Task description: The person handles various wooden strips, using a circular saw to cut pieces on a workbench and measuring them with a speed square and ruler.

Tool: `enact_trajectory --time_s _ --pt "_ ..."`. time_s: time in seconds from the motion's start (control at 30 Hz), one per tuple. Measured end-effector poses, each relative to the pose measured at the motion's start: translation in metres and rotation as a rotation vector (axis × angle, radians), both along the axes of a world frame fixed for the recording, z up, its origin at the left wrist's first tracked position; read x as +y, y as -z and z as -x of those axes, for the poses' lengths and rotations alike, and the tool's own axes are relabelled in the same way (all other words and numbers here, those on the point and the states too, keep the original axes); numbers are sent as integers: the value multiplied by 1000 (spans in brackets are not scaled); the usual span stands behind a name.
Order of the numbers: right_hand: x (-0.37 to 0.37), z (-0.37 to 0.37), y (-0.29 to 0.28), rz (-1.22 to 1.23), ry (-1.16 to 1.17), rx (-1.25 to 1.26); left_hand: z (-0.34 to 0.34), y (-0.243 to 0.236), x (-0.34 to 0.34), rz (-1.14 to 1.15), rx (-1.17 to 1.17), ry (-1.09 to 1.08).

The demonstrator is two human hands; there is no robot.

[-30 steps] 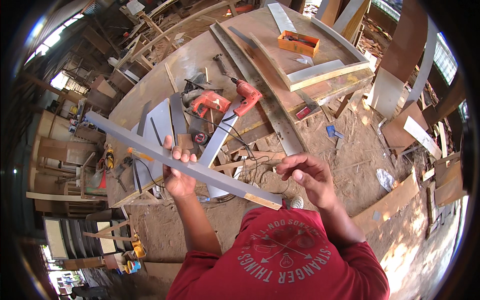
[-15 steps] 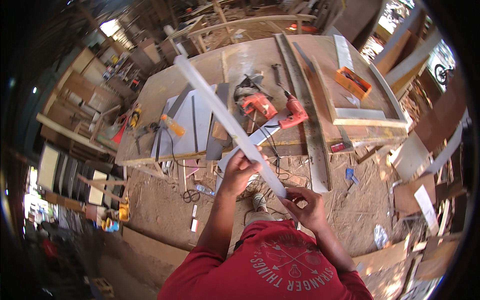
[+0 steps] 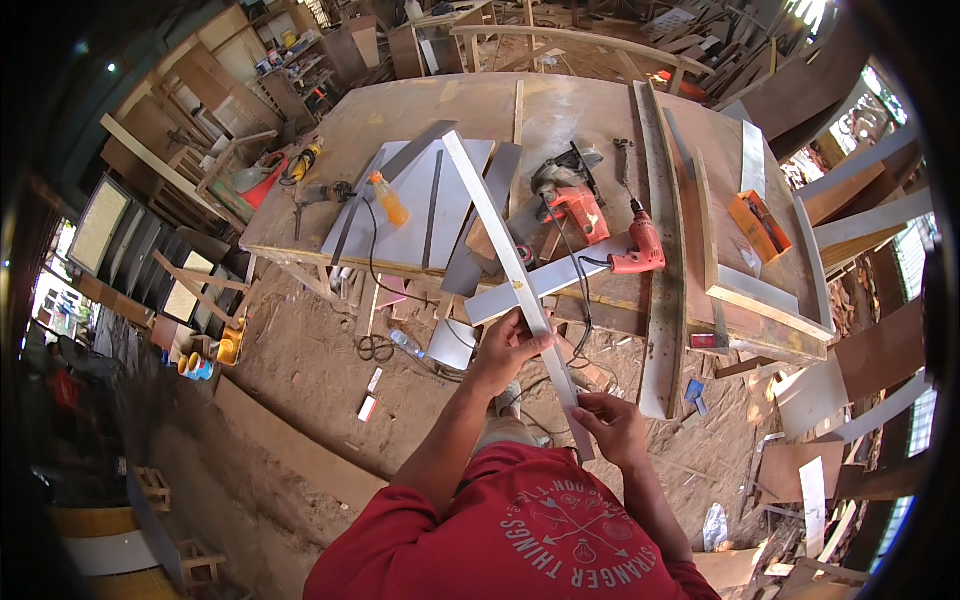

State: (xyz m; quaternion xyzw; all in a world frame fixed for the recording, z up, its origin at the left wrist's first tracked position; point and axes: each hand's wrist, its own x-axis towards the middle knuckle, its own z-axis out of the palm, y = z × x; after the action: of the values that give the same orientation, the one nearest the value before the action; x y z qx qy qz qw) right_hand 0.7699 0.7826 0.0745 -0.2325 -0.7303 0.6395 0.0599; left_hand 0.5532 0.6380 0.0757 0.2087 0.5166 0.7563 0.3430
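A long, narrow white strip (image 3: 486, 208) of board slants in front of me, its far end over the workbench and its near end by my shirt. My left hand (image 3: 508, 352) is closed round it below the middle, thumb on top. Close to the near end, my right hand (image 3: 612, 430) pinches the strip's edge between thumb and fingers. Beyond the left hand, a short white board (image 3: 490, 304) lies across the bench's front edge. A red circular saw (image 3: 578, 210) and a red power drill (image 3: 640, 246) rest behind it.
The wooden workbench (image 3: 450, 108) carries a white panel (image 3: 408, 240), a bottle of orange liquid (image 3: 390, 202), a long metal channel (image 3: 662, 330) and an orange box (image 3: 760, 226). Black cords hang over its front edge. A plastic bottle (image 3: 406, 343) and offcuts lie on the dirt floor.
My view has shifted, so the bench sits farther right in it. The strip stands steeper, its far end swung rightward. Both hands keep their hold on it.
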Motion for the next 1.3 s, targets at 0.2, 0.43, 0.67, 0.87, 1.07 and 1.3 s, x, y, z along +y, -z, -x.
enact_trajectory --time_s 0.2,0.43,0.67,0.87,1.07,1.3 --pt "-2 25 10 -106 -25 25 21 13 -1 14 -39 -36" --pt "7 61 26 275 -65 52 65 17 3 2 -90 -21" --pt "22 128 32 782 -184 71 133 14 13 -223 -151 139" --pt "27 207 35 787 -215 114 198 6 27 -281 -134 221" --pt "30 251 26 717 -104 112 241 -7 35 -303 -183 243" --pt "30 248 7 253 84 143 238 -9 57 -190 -84 75"
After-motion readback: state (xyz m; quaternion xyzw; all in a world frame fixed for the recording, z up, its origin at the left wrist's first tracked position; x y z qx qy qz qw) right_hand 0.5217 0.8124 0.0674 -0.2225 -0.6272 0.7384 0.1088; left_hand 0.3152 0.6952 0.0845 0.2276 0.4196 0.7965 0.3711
